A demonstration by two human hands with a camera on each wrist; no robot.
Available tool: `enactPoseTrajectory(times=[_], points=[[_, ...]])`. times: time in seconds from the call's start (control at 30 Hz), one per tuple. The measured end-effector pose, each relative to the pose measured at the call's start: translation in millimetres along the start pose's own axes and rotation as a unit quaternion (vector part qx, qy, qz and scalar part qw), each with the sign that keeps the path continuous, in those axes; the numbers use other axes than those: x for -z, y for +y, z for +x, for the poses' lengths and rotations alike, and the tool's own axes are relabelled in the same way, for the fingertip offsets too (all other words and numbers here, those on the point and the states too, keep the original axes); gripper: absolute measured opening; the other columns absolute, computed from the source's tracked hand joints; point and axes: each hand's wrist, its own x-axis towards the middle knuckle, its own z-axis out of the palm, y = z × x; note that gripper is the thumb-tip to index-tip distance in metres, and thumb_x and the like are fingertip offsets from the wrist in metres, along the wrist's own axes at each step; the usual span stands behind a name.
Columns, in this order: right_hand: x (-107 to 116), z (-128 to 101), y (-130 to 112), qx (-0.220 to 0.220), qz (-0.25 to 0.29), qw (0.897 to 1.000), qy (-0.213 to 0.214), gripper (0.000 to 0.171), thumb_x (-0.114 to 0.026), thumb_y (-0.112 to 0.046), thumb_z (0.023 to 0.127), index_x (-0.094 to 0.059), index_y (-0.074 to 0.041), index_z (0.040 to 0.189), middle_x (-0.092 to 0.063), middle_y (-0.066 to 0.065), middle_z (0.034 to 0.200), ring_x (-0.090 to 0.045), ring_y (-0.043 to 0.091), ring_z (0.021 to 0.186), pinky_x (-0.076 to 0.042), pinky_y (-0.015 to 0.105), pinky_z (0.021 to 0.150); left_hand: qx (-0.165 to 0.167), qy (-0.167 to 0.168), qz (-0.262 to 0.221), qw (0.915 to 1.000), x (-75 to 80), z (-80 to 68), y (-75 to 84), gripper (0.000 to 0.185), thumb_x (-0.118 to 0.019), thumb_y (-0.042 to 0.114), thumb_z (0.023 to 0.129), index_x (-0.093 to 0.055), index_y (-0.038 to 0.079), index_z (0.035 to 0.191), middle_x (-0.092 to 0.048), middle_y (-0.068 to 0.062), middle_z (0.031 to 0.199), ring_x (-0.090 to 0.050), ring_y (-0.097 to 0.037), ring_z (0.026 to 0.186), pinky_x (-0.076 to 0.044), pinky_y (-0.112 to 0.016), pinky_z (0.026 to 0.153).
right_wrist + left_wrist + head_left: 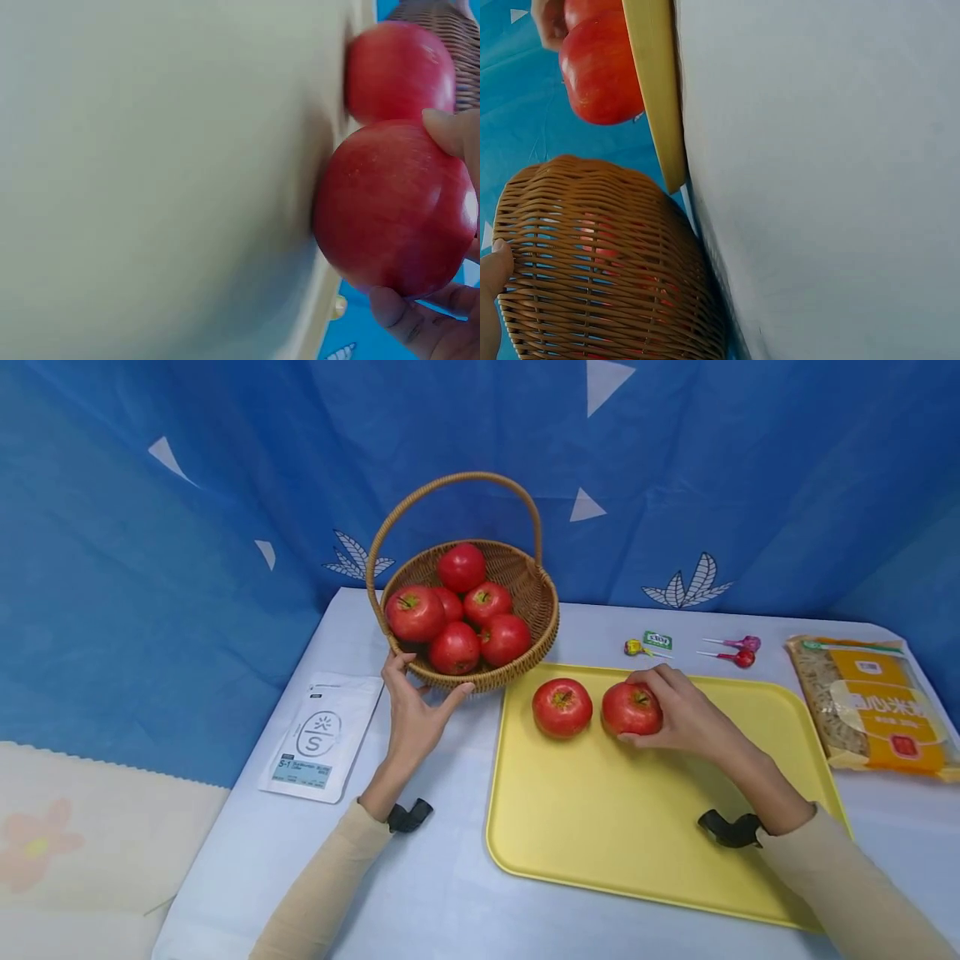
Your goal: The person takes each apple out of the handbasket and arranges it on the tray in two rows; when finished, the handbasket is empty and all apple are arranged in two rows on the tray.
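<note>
A wicker basket (546, 610) with a tall arched handle holds several red apples (454, 647). My left hand (415, 718) holds its near left side, thumb and fingers spread along the rim; the left wrist view shows the thumb (496, 268) at the rim of the weave. On the yellow tray (600, 827), my right hand (693, 718) grips a red apple (628, 710), thumb on one side and fingers on the other. A second apple (562, 708) sits just left of it on the tray, near the basket.
Left of the basket lies a white coffee pouch (318, 739). Behind the tray are a yellow lollipop (634, 647), a small green packet (657, 640), and purple (750, 643) and red (744, 658) lollipops. A noodle bag (873, 706) lies at the right. Blue cloth (247, 468) hangs behind.
</note>
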Motion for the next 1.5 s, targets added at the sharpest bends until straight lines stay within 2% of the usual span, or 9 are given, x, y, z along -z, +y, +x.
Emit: enactPoseTrajectory(times=[0.37,0.43,0.53,0.67,0.93,1.0,1.17,1.27,1.5], points=[[5,2,-11,-0.027,-0.031,0.996,-0.074,0.082,-0.09,-0.04,0.067,-0.048,-0.016,0.133,-0.048,0.014,0.128,-0.045,0.038,0.118,-0.055,0.058,0.082,-0.001,-0.001,0.005,1.0,1.1,0.3,0.7,0.086,-0.081,0.041,0.08,-0.023,0.012,0.137,-0.008,-0.011,0.16,-0.023,-0.022,0.143,-0.051,-0.052,0.094],[9,5,-13,-0.011,-0.042,0.997,-0.066,0.084,-0.089,-0.044,0.067,-0.049,-0.016,0.134,-0.049,0.014,0.129,-0.047,0.037,0.118,-0.054,0.059,0.084,0.0,-0.002,0.004,1.0,0.8,0.1,0.6,0.087,-0.081,0.04,0.08,-0.023,0.011,0.137,-0.008,-0.01,0.16,-0.023,-0.022,0.143,-0.05,-0.053,0.094],[18,17,-20,0.055,-0.038,0.998,-0.023,0.085,-0.089,-0.045,0.066,-0.051,-0.014,0.136,-0.051,0.014,0.129,-0.049,0.035,0.117,-0.052,0.058,0.086,0.001,-0.003,0.004,1.0,0.7,-0.1,0.3,0.087,-0.081,0.04,0.08,-0.023,0.011,0.138,-0.008,-0.01,0.16,-0.023,-0.022,0.143,-0.05,-0.052,0.095],[32,47,-41,0.143,-0.001,0.989,0.025,0.082,-0.09,-0.036,0.068,-0.052,-0.013,0.137,-0.052,0.012,0.13,-0.048,0.03,0.119,-0.053,0.054,0.087,0.0,-0.003,0.007,1.0,1.7,0.1,0.6,0.087,-0.081,0.041,0.08,-0.022,0.012,0.137,-0.008,-0.013,0.16,-0.023,-0.022,0.143,-0.051,-0.051,0.095],[32,127,-89,0.217,0.096,0.971,0.035,0.078,-0.089,-0.031,0.072,-0.052,-0.015,0.138,-0.049,0.01,0.136,-0.046,0.027,0.126,-0.051,0.048,0.093,-0.004,0.002,-0.003,1.0,0.7,-1.0,0.0,0.088,-0.081,0.038,0.08,-0.023,0.005,0.137,-0.008,-0.015,0.16,-0.024,-0.025,0.143,-0.051,-0.052,0.094],[25,144,-98,0.228,0.114,0.966,0.036,0.076,-0.088,-0.032,0.073,-0.054,-0.014,0.137,-0.049,0.011,0.137,-0.053,0.027,0.115,-0.052,0.044,0.086,-0.006,-0.001,-0.004,1.0,-0.7,-1.1,0.3,0.088,-0.081,0.038,0.08,-0.023,0.003,0.137,-0.008,-0.014,0.16,-0.023,-0.025,0.143,-0.051,-0.052,0.095],[11,182,-123,0.213,0.116,0.97,-0.003,0.073,-0.084,-0.036,0.076,-0.052,-0.015,0.139,-0.046,0.009,0.139,-0.053,0.025,0.113,-0.052,0.04,0.09,-0.006,-0.002,-0.004,1.0,-1.7,-1.9,0.8,0.088,-0.081,0.038,0.08,-0.023,0.005,0.137,-0.006,-0.013,0.16,-0.023,-0.024,0.143,-0.051,-0.052,0.095],[3,202,-136,0.201,0.112,0.973,-0.032,0.072,-0.082,-0.037,0.079,-0.05,-0.018,0.141,-0.045,0.009,0.139,-0.045,0.024,0.126,-0.047,0.043,0.102,-0.006,-0.001,-0.005,1.0,-1.4,-1.5,1.7,0.086,-0.08,0.04,0.081,-0.023,0.007,0.137,-0.005,-0.011,0.161,-0.023,-0.023,0.143,-0.05,-0.053,0.095],[-15,228,-153,0.166,0.105,0.976,-0.091,0.082,-0.08,-0.046,0.078,-0.041,-0.026,0.147,-0.04,0.005,0.145,-0.037,0.02,0.136,-0.043,0.047,0.108,-0.008,-0.011,0.001,0.9999,-2.8,-2.6,7.5,0.085,-0.079,0.042,0.081,-0.023,0.008,0.135,-0.002,-0.007,0.162,-0.022,-0.023,0.144,-0.05,-0.052,0.096]])
